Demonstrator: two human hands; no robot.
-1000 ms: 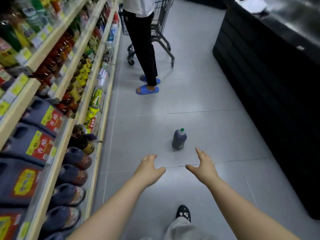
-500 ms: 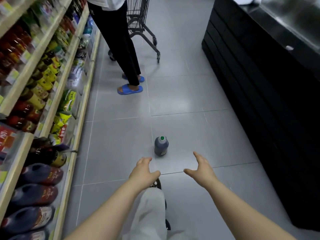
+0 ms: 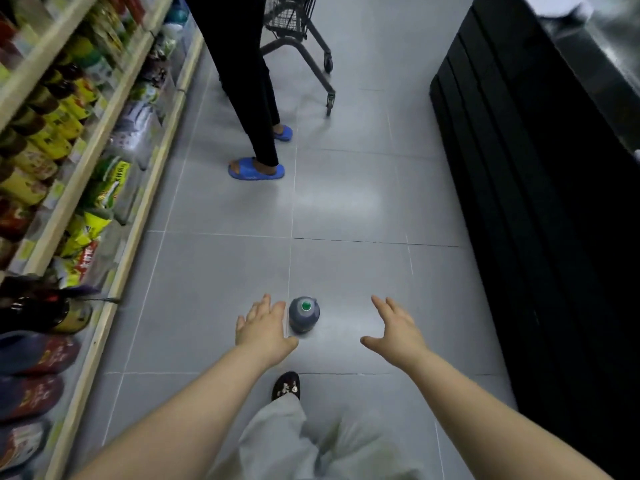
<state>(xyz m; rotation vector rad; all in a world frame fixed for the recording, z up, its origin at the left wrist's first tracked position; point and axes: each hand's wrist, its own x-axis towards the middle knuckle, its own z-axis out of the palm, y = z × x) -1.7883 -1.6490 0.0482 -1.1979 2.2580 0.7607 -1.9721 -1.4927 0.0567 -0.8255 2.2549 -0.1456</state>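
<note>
The grey tiled floor [image 3: 346, 209] runs as an aisle between a black counter [image 3: 519, 168] along its right edge and stocked wooden shelves [image 3: 104, 133] along its left edge. At the far end stand another person's leg [image 3: 249, 81] and a shopping cart [image 3: 294, 15].

A dark bottle [image 3: 304, 315] stands upright on the floor, about midway between those 2 edges, nearer the near end and just right of a tile joint. It is seen almost from above.

The left hand [image 3: 261, 329] is spread and holds nothing, its fingers right beside the bottle's left flank; whether they touch it cannot be told. The right hand [image 3: 394, 332] is also spread and holds nothing, well apart on the bottle's right.

The green cap [image 3: 305, 306] tops a rounded shoulder.

The bottle looks full of dark liquid, so it is probably heavy for its size and bottom-weighted. It is likely plastic, fairly stiff and smooth. The shoulder would slip under the fingers, so the body below it, clasped from both sides, seems the safest hold. The neck under the cap would suit 1 hand.
</note>
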